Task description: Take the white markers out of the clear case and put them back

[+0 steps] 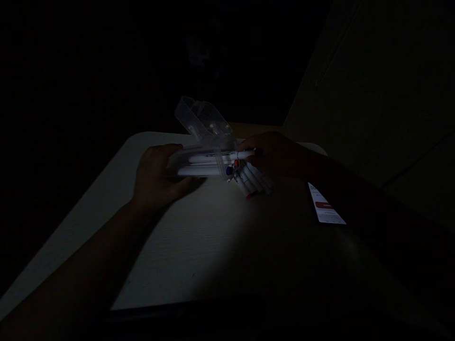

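Note:
A clear plastic case (204,118) with its lid raised lies on its side over the table, several white markers inside it. My left hand (152,173) is wrapped round the closed end of this case. At its open end, my right hand (272,151) pinches a white marker (245,154) whose dark-capped end is at the fingers and whose other end is within the case. Purple and orange marker ends show at the opening. Several loose white markers (249,177), one with a red tip, lie on the table below my right hand.
The pale table (177,237) is dimly lit, with deep shadow over its right half. A phone (327,208) with a lit screen lies at the right, partly behind my right forearm. A dark edge (185,310) crosses the near side. A wall (373,104) stands at the right.

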Tool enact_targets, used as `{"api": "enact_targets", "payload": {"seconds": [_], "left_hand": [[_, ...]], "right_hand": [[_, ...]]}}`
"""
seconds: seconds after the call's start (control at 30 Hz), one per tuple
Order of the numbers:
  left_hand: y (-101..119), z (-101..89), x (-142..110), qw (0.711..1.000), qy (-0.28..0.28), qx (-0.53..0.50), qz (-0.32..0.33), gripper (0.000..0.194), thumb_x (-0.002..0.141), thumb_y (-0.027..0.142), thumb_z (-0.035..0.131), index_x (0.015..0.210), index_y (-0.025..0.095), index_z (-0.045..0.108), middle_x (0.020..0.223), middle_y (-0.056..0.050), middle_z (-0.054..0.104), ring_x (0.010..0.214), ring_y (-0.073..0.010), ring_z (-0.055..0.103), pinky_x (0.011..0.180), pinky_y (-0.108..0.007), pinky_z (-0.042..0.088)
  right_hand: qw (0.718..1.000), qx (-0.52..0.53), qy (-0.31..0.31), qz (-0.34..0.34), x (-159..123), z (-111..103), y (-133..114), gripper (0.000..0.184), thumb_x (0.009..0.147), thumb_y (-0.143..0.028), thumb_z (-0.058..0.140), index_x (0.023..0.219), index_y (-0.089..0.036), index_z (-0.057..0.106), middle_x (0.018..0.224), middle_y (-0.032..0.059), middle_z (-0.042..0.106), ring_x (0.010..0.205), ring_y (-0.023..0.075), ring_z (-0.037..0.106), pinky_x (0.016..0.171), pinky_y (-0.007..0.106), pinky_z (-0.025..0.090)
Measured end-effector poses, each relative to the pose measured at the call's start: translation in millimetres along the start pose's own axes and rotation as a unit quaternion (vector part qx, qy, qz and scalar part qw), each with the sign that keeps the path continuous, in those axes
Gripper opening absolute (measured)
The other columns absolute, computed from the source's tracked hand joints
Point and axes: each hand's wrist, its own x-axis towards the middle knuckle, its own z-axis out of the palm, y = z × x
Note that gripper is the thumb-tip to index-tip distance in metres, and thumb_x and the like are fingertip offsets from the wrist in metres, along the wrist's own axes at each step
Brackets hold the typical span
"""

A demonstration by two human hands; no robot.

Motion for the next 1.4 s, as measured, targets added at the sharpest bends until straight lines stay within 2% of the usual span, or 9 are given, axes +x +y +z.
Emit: {"api": "enact_targets", "payload": {"seconds": [0.17,0.37,0.63,0.83,0.97,1.03,1.2,1.3,1.4], "left_hand": [[2.6,-0.2,1.3,1.000,0.009,-0.007,0.007,0.063,0.060,0.050,0.067,0.112,0.019,0.049,0.108,-0.007,0.059,0.100,-0.0244,0.054,0.087,-0.038,0.043],[3.6,-0.6,1.5,1.000,0.006,-0.006,-0.008,0.065,0.058,0.051,0.069,0.112,0.020,0.050,0.107,-0.006,0.059,0.100,-0.0244,0.054,0.088,-0.038,0.043],[2.6,0.1,0.8,1.000,0.008,-0.004,-0.008,0.066,0.058,0.052,0.068,0.112,0.020,0.050,0.106,-0.006,0.059,0.098,-0.0237,0.054,0.087,-0.037,0.044],[7.3,-1.4,0.9,1.000,0.002,-0.003,-0.027,0.063,0.060,0.054,0.065,0.112,0.021,0.050,0.108,-0.006,0.058,0.099,-0.0239,0.053,0.086,-0.037,0.043],[8.4,-2.1,0.8,1.000,0.000,-0.006,-0.029,0.064,0.060,0.054,0.065,0.112,0.020,0.050,0.109,-0.006,0.058,0.100,-0.0243,0.053,0.086,-0.038,0.043],[7.5,-1.8,0.7,1.000,0.004,-0.006,-0.025,0.066,0.058,0.053,0.067,0.112,0.020,0.050,0.108,-0.006,0.058,0.099,-0.0244,0.053,0.086,-0.037,0.043],[5.3,-1.1,0.9,1.000,0.004,-0.006,-0.014,0.065,0.058,0.052,0.068,0.112,0.020,0.050,0.107,-0.006,0.058,0.099,-0.0234,0.054,0.087,-0.036,0.043],[4.9,-0.9,1.0,1.000,0.008,-0.002,-0.005,0.066,0.058,0.051,0.069,0.112,0.018,0.050,0.107,-0.007,0.059,0.100,-0.0236,0.053,0.088,-0.036,0.042],[4.6,-0.9,0.8,1.000,0.007,-0.006,-0.004,0.066,0.059,0.050,0.068,0.113,0.016,0.050,0.107,-0.008,0.058,0.100,-0.0236,0.053,0.088,-0.036,0.042]], "right_hand": [[1.000,0.009,-0.011,0.010,1.5,1.3,-4.6,0.034,0.076,-0.010,0.047,0.105,-0.011,0.063,0.098,0.0056,0.066,0.081,0.0121,0.059,0.070,0.021,0.040],[1.000,-0.031,0.000,0.002,3.3,1.0,-2.2,0.026,0.079,-0.017,0.048,0.096,-0.011,0.066,0.097,0.0075,0.066,0.086,0.0153,0.059,0.074,0.023,0.040],[0.999,-0.035,-0.015,0.021,1.2,0.1,-4.4,0.033,0.079,-0.014,0.044,0.104,-0.011,0.064,0.094,0.0072,0.067,0.079,0.0136,0.059,0.067,0.023,0.039],[0.999,-0.042,-0.027,0.013,1.7,-0.2,-6.4,0.032,0.079,-0.015,0.045,0.103,-0.009,0.065,0.100,0.0083,0.066,0.088,0.0151,0.059,0.074,0.023,0.039],[0.999,-0.045,-0.024,0.017,1.4,4.9,1.2,0.031,0.079,-0.015,0.044,0.101,-0.011,0.065,0.093,0.0070,0.067,0.081,0.0141,0.060,0.069,0.022,0.039],[0.996,-0.074,-0.037,0.031,-1.0,7.4,8.6,0.030,0.080,-0.019,0.043,0.099,-0.013,0.065,0.094,0.0079,0.067,0.083,0.0160,0.060,0.069,0.024,0.041],[0.964,-0.185,-0.112,0.154,-11.8,12.4,26.1,0.034,0.081,-0.030,0.042,0.102,-0.011,0.062,0.103,0.0194,0.063,0.092,0.0293,0.061,0.071,0.036,0.046],[0.953,-0.187,-0.147,0.190,-15.4,18.0,29.7,0.037,0.083,-0.029,0.039,0.108,-0.012,0.060,0.108,0.0193,0.062,0.095,0.0293,0.061,0.074,0.039,0.047],[0.950,-0.166,-0.182,0.194,-15.2,24.5,28.9,0.037,0.082,-0.027,0.041,0.109,-0.011,0.060,0.110,0.0184,0.062,0.097,0.0288,0.061,0.076,0.038,0.048]]}}
